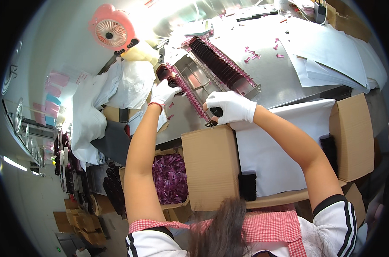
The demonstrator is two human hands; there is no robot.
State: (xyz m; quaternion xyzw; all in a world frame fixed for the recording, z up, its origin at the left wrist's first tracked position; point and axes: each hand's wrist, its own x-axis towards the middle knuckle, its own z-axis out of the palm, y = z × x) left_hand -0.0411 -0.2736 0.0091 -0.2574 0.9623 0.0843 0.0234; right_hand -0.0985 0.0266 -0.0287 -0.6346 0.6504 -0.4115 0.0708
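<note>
A metal rack [195, 76] lies slantwise on the grey table, with a row of dark, rounded lens-like pieces [216, 62] along its right side. Pink plastic holders line both long edges. My left hand [163, 93], in a white glove, is closed on dark lens-like pieces at the far part of the left row. Beyond its fingers stand a few more dark pieces [162, 72]. My right hand [232, 107], also gloved, is closed around a dark lens-like piece [216, 112] by the near end of that row. Another dark piece [211, 124] shows just beneath it.
Small pink plastic parts [252, 54] lie scattered on the table. White sheets [327, 55] are stacked at the right. An open cardboard box [209, 167] with a white liner stands in front, beside a box of purple pieces [170, 177]. A pink fan [112, 32] is at far left.
</note>
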